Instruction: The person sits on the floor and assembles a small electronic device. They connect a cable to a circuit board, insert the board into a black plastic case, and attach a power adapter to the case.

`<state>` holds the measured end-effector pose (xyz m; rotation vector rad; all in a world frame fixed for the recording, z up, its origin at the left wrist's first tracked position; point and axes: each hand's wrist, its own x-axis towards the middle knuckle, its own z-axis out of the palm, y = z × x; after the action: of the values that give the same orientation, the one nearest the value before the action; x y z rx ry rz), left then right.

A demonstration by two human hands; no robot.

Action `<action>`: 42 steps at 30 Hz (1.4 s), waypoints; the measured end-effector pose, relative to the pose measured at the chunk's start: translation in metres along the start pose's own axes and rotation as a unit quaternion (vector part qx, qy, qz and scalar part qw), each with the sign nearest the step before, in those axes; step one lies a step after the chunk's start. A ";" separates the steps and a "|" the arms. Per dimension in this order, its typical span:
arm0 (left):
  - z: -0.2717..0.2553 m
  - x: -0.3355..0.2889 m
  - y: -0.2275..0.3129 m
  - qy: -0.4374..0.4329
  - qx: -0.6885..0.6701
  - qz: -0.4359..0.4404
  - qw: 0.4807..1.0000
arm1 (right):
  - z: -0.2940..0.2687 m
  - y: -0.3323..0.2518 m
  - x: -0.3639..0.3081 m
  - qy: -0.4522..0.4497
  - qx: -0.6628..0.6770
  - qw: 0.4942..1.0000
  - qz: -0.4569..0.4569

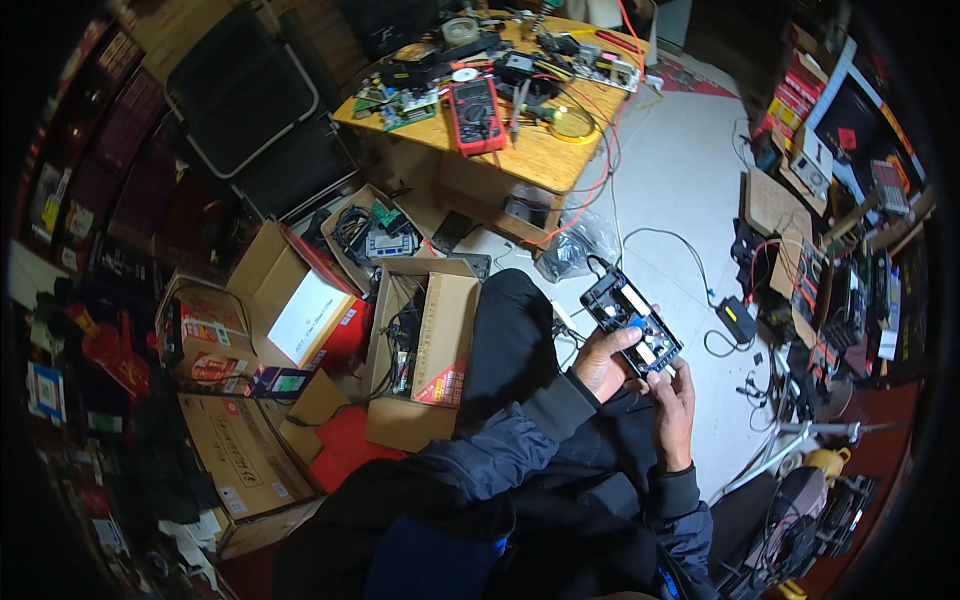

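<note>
An opened black electronic case (603, 302) with a circuit board and white and blue parts inside is held above my lap, tilted. A black cable leaves its far end. My left hand (602, 364) is closed around its near left side, the thumb lying over the inside. My right hand (676, 408) grips the near end with bent fingertips. Whatever else may be between the right fingertips is too small to make out.
A wooden table (545, 170) ahead bears a red multimeter (476, 115), circuit boards and tools. Cardboard boxes (445, 335) with cables stand at left. A black power adapter (736, 320) and its cord lie on the floor at right, near piled electronics and a metal-legged stand (770, 460).
</note>
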<state>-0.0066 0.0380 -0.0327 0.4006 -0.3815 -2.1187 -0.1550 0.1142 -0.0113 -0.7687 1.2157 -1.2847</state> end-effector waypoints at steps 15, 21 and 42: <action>-0.018 -0.008 0.001 -0.025 -0.046 0.017 0.998 | -0.003 0.009 0.005 -0.037 -0.039 0.999 0.007; -0.007 -0.007 0.014 -0.033 -0.077 0.057 0.995 | 0.012 -0.009 0.013 -0.054 -0.041 0.998 -0.014; -0.097 -0.036 0.071 0.023 -0.128 0.150 0.980 | 0.111 -0.090 0.123 -0.163 -0.273 0.945 -0.074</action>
<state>0.1060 0.0191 -0.0856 0.2247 -0.1282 -1.8303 -0.0916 -0.0428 0.0725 -1.4372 1.2654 -0.8856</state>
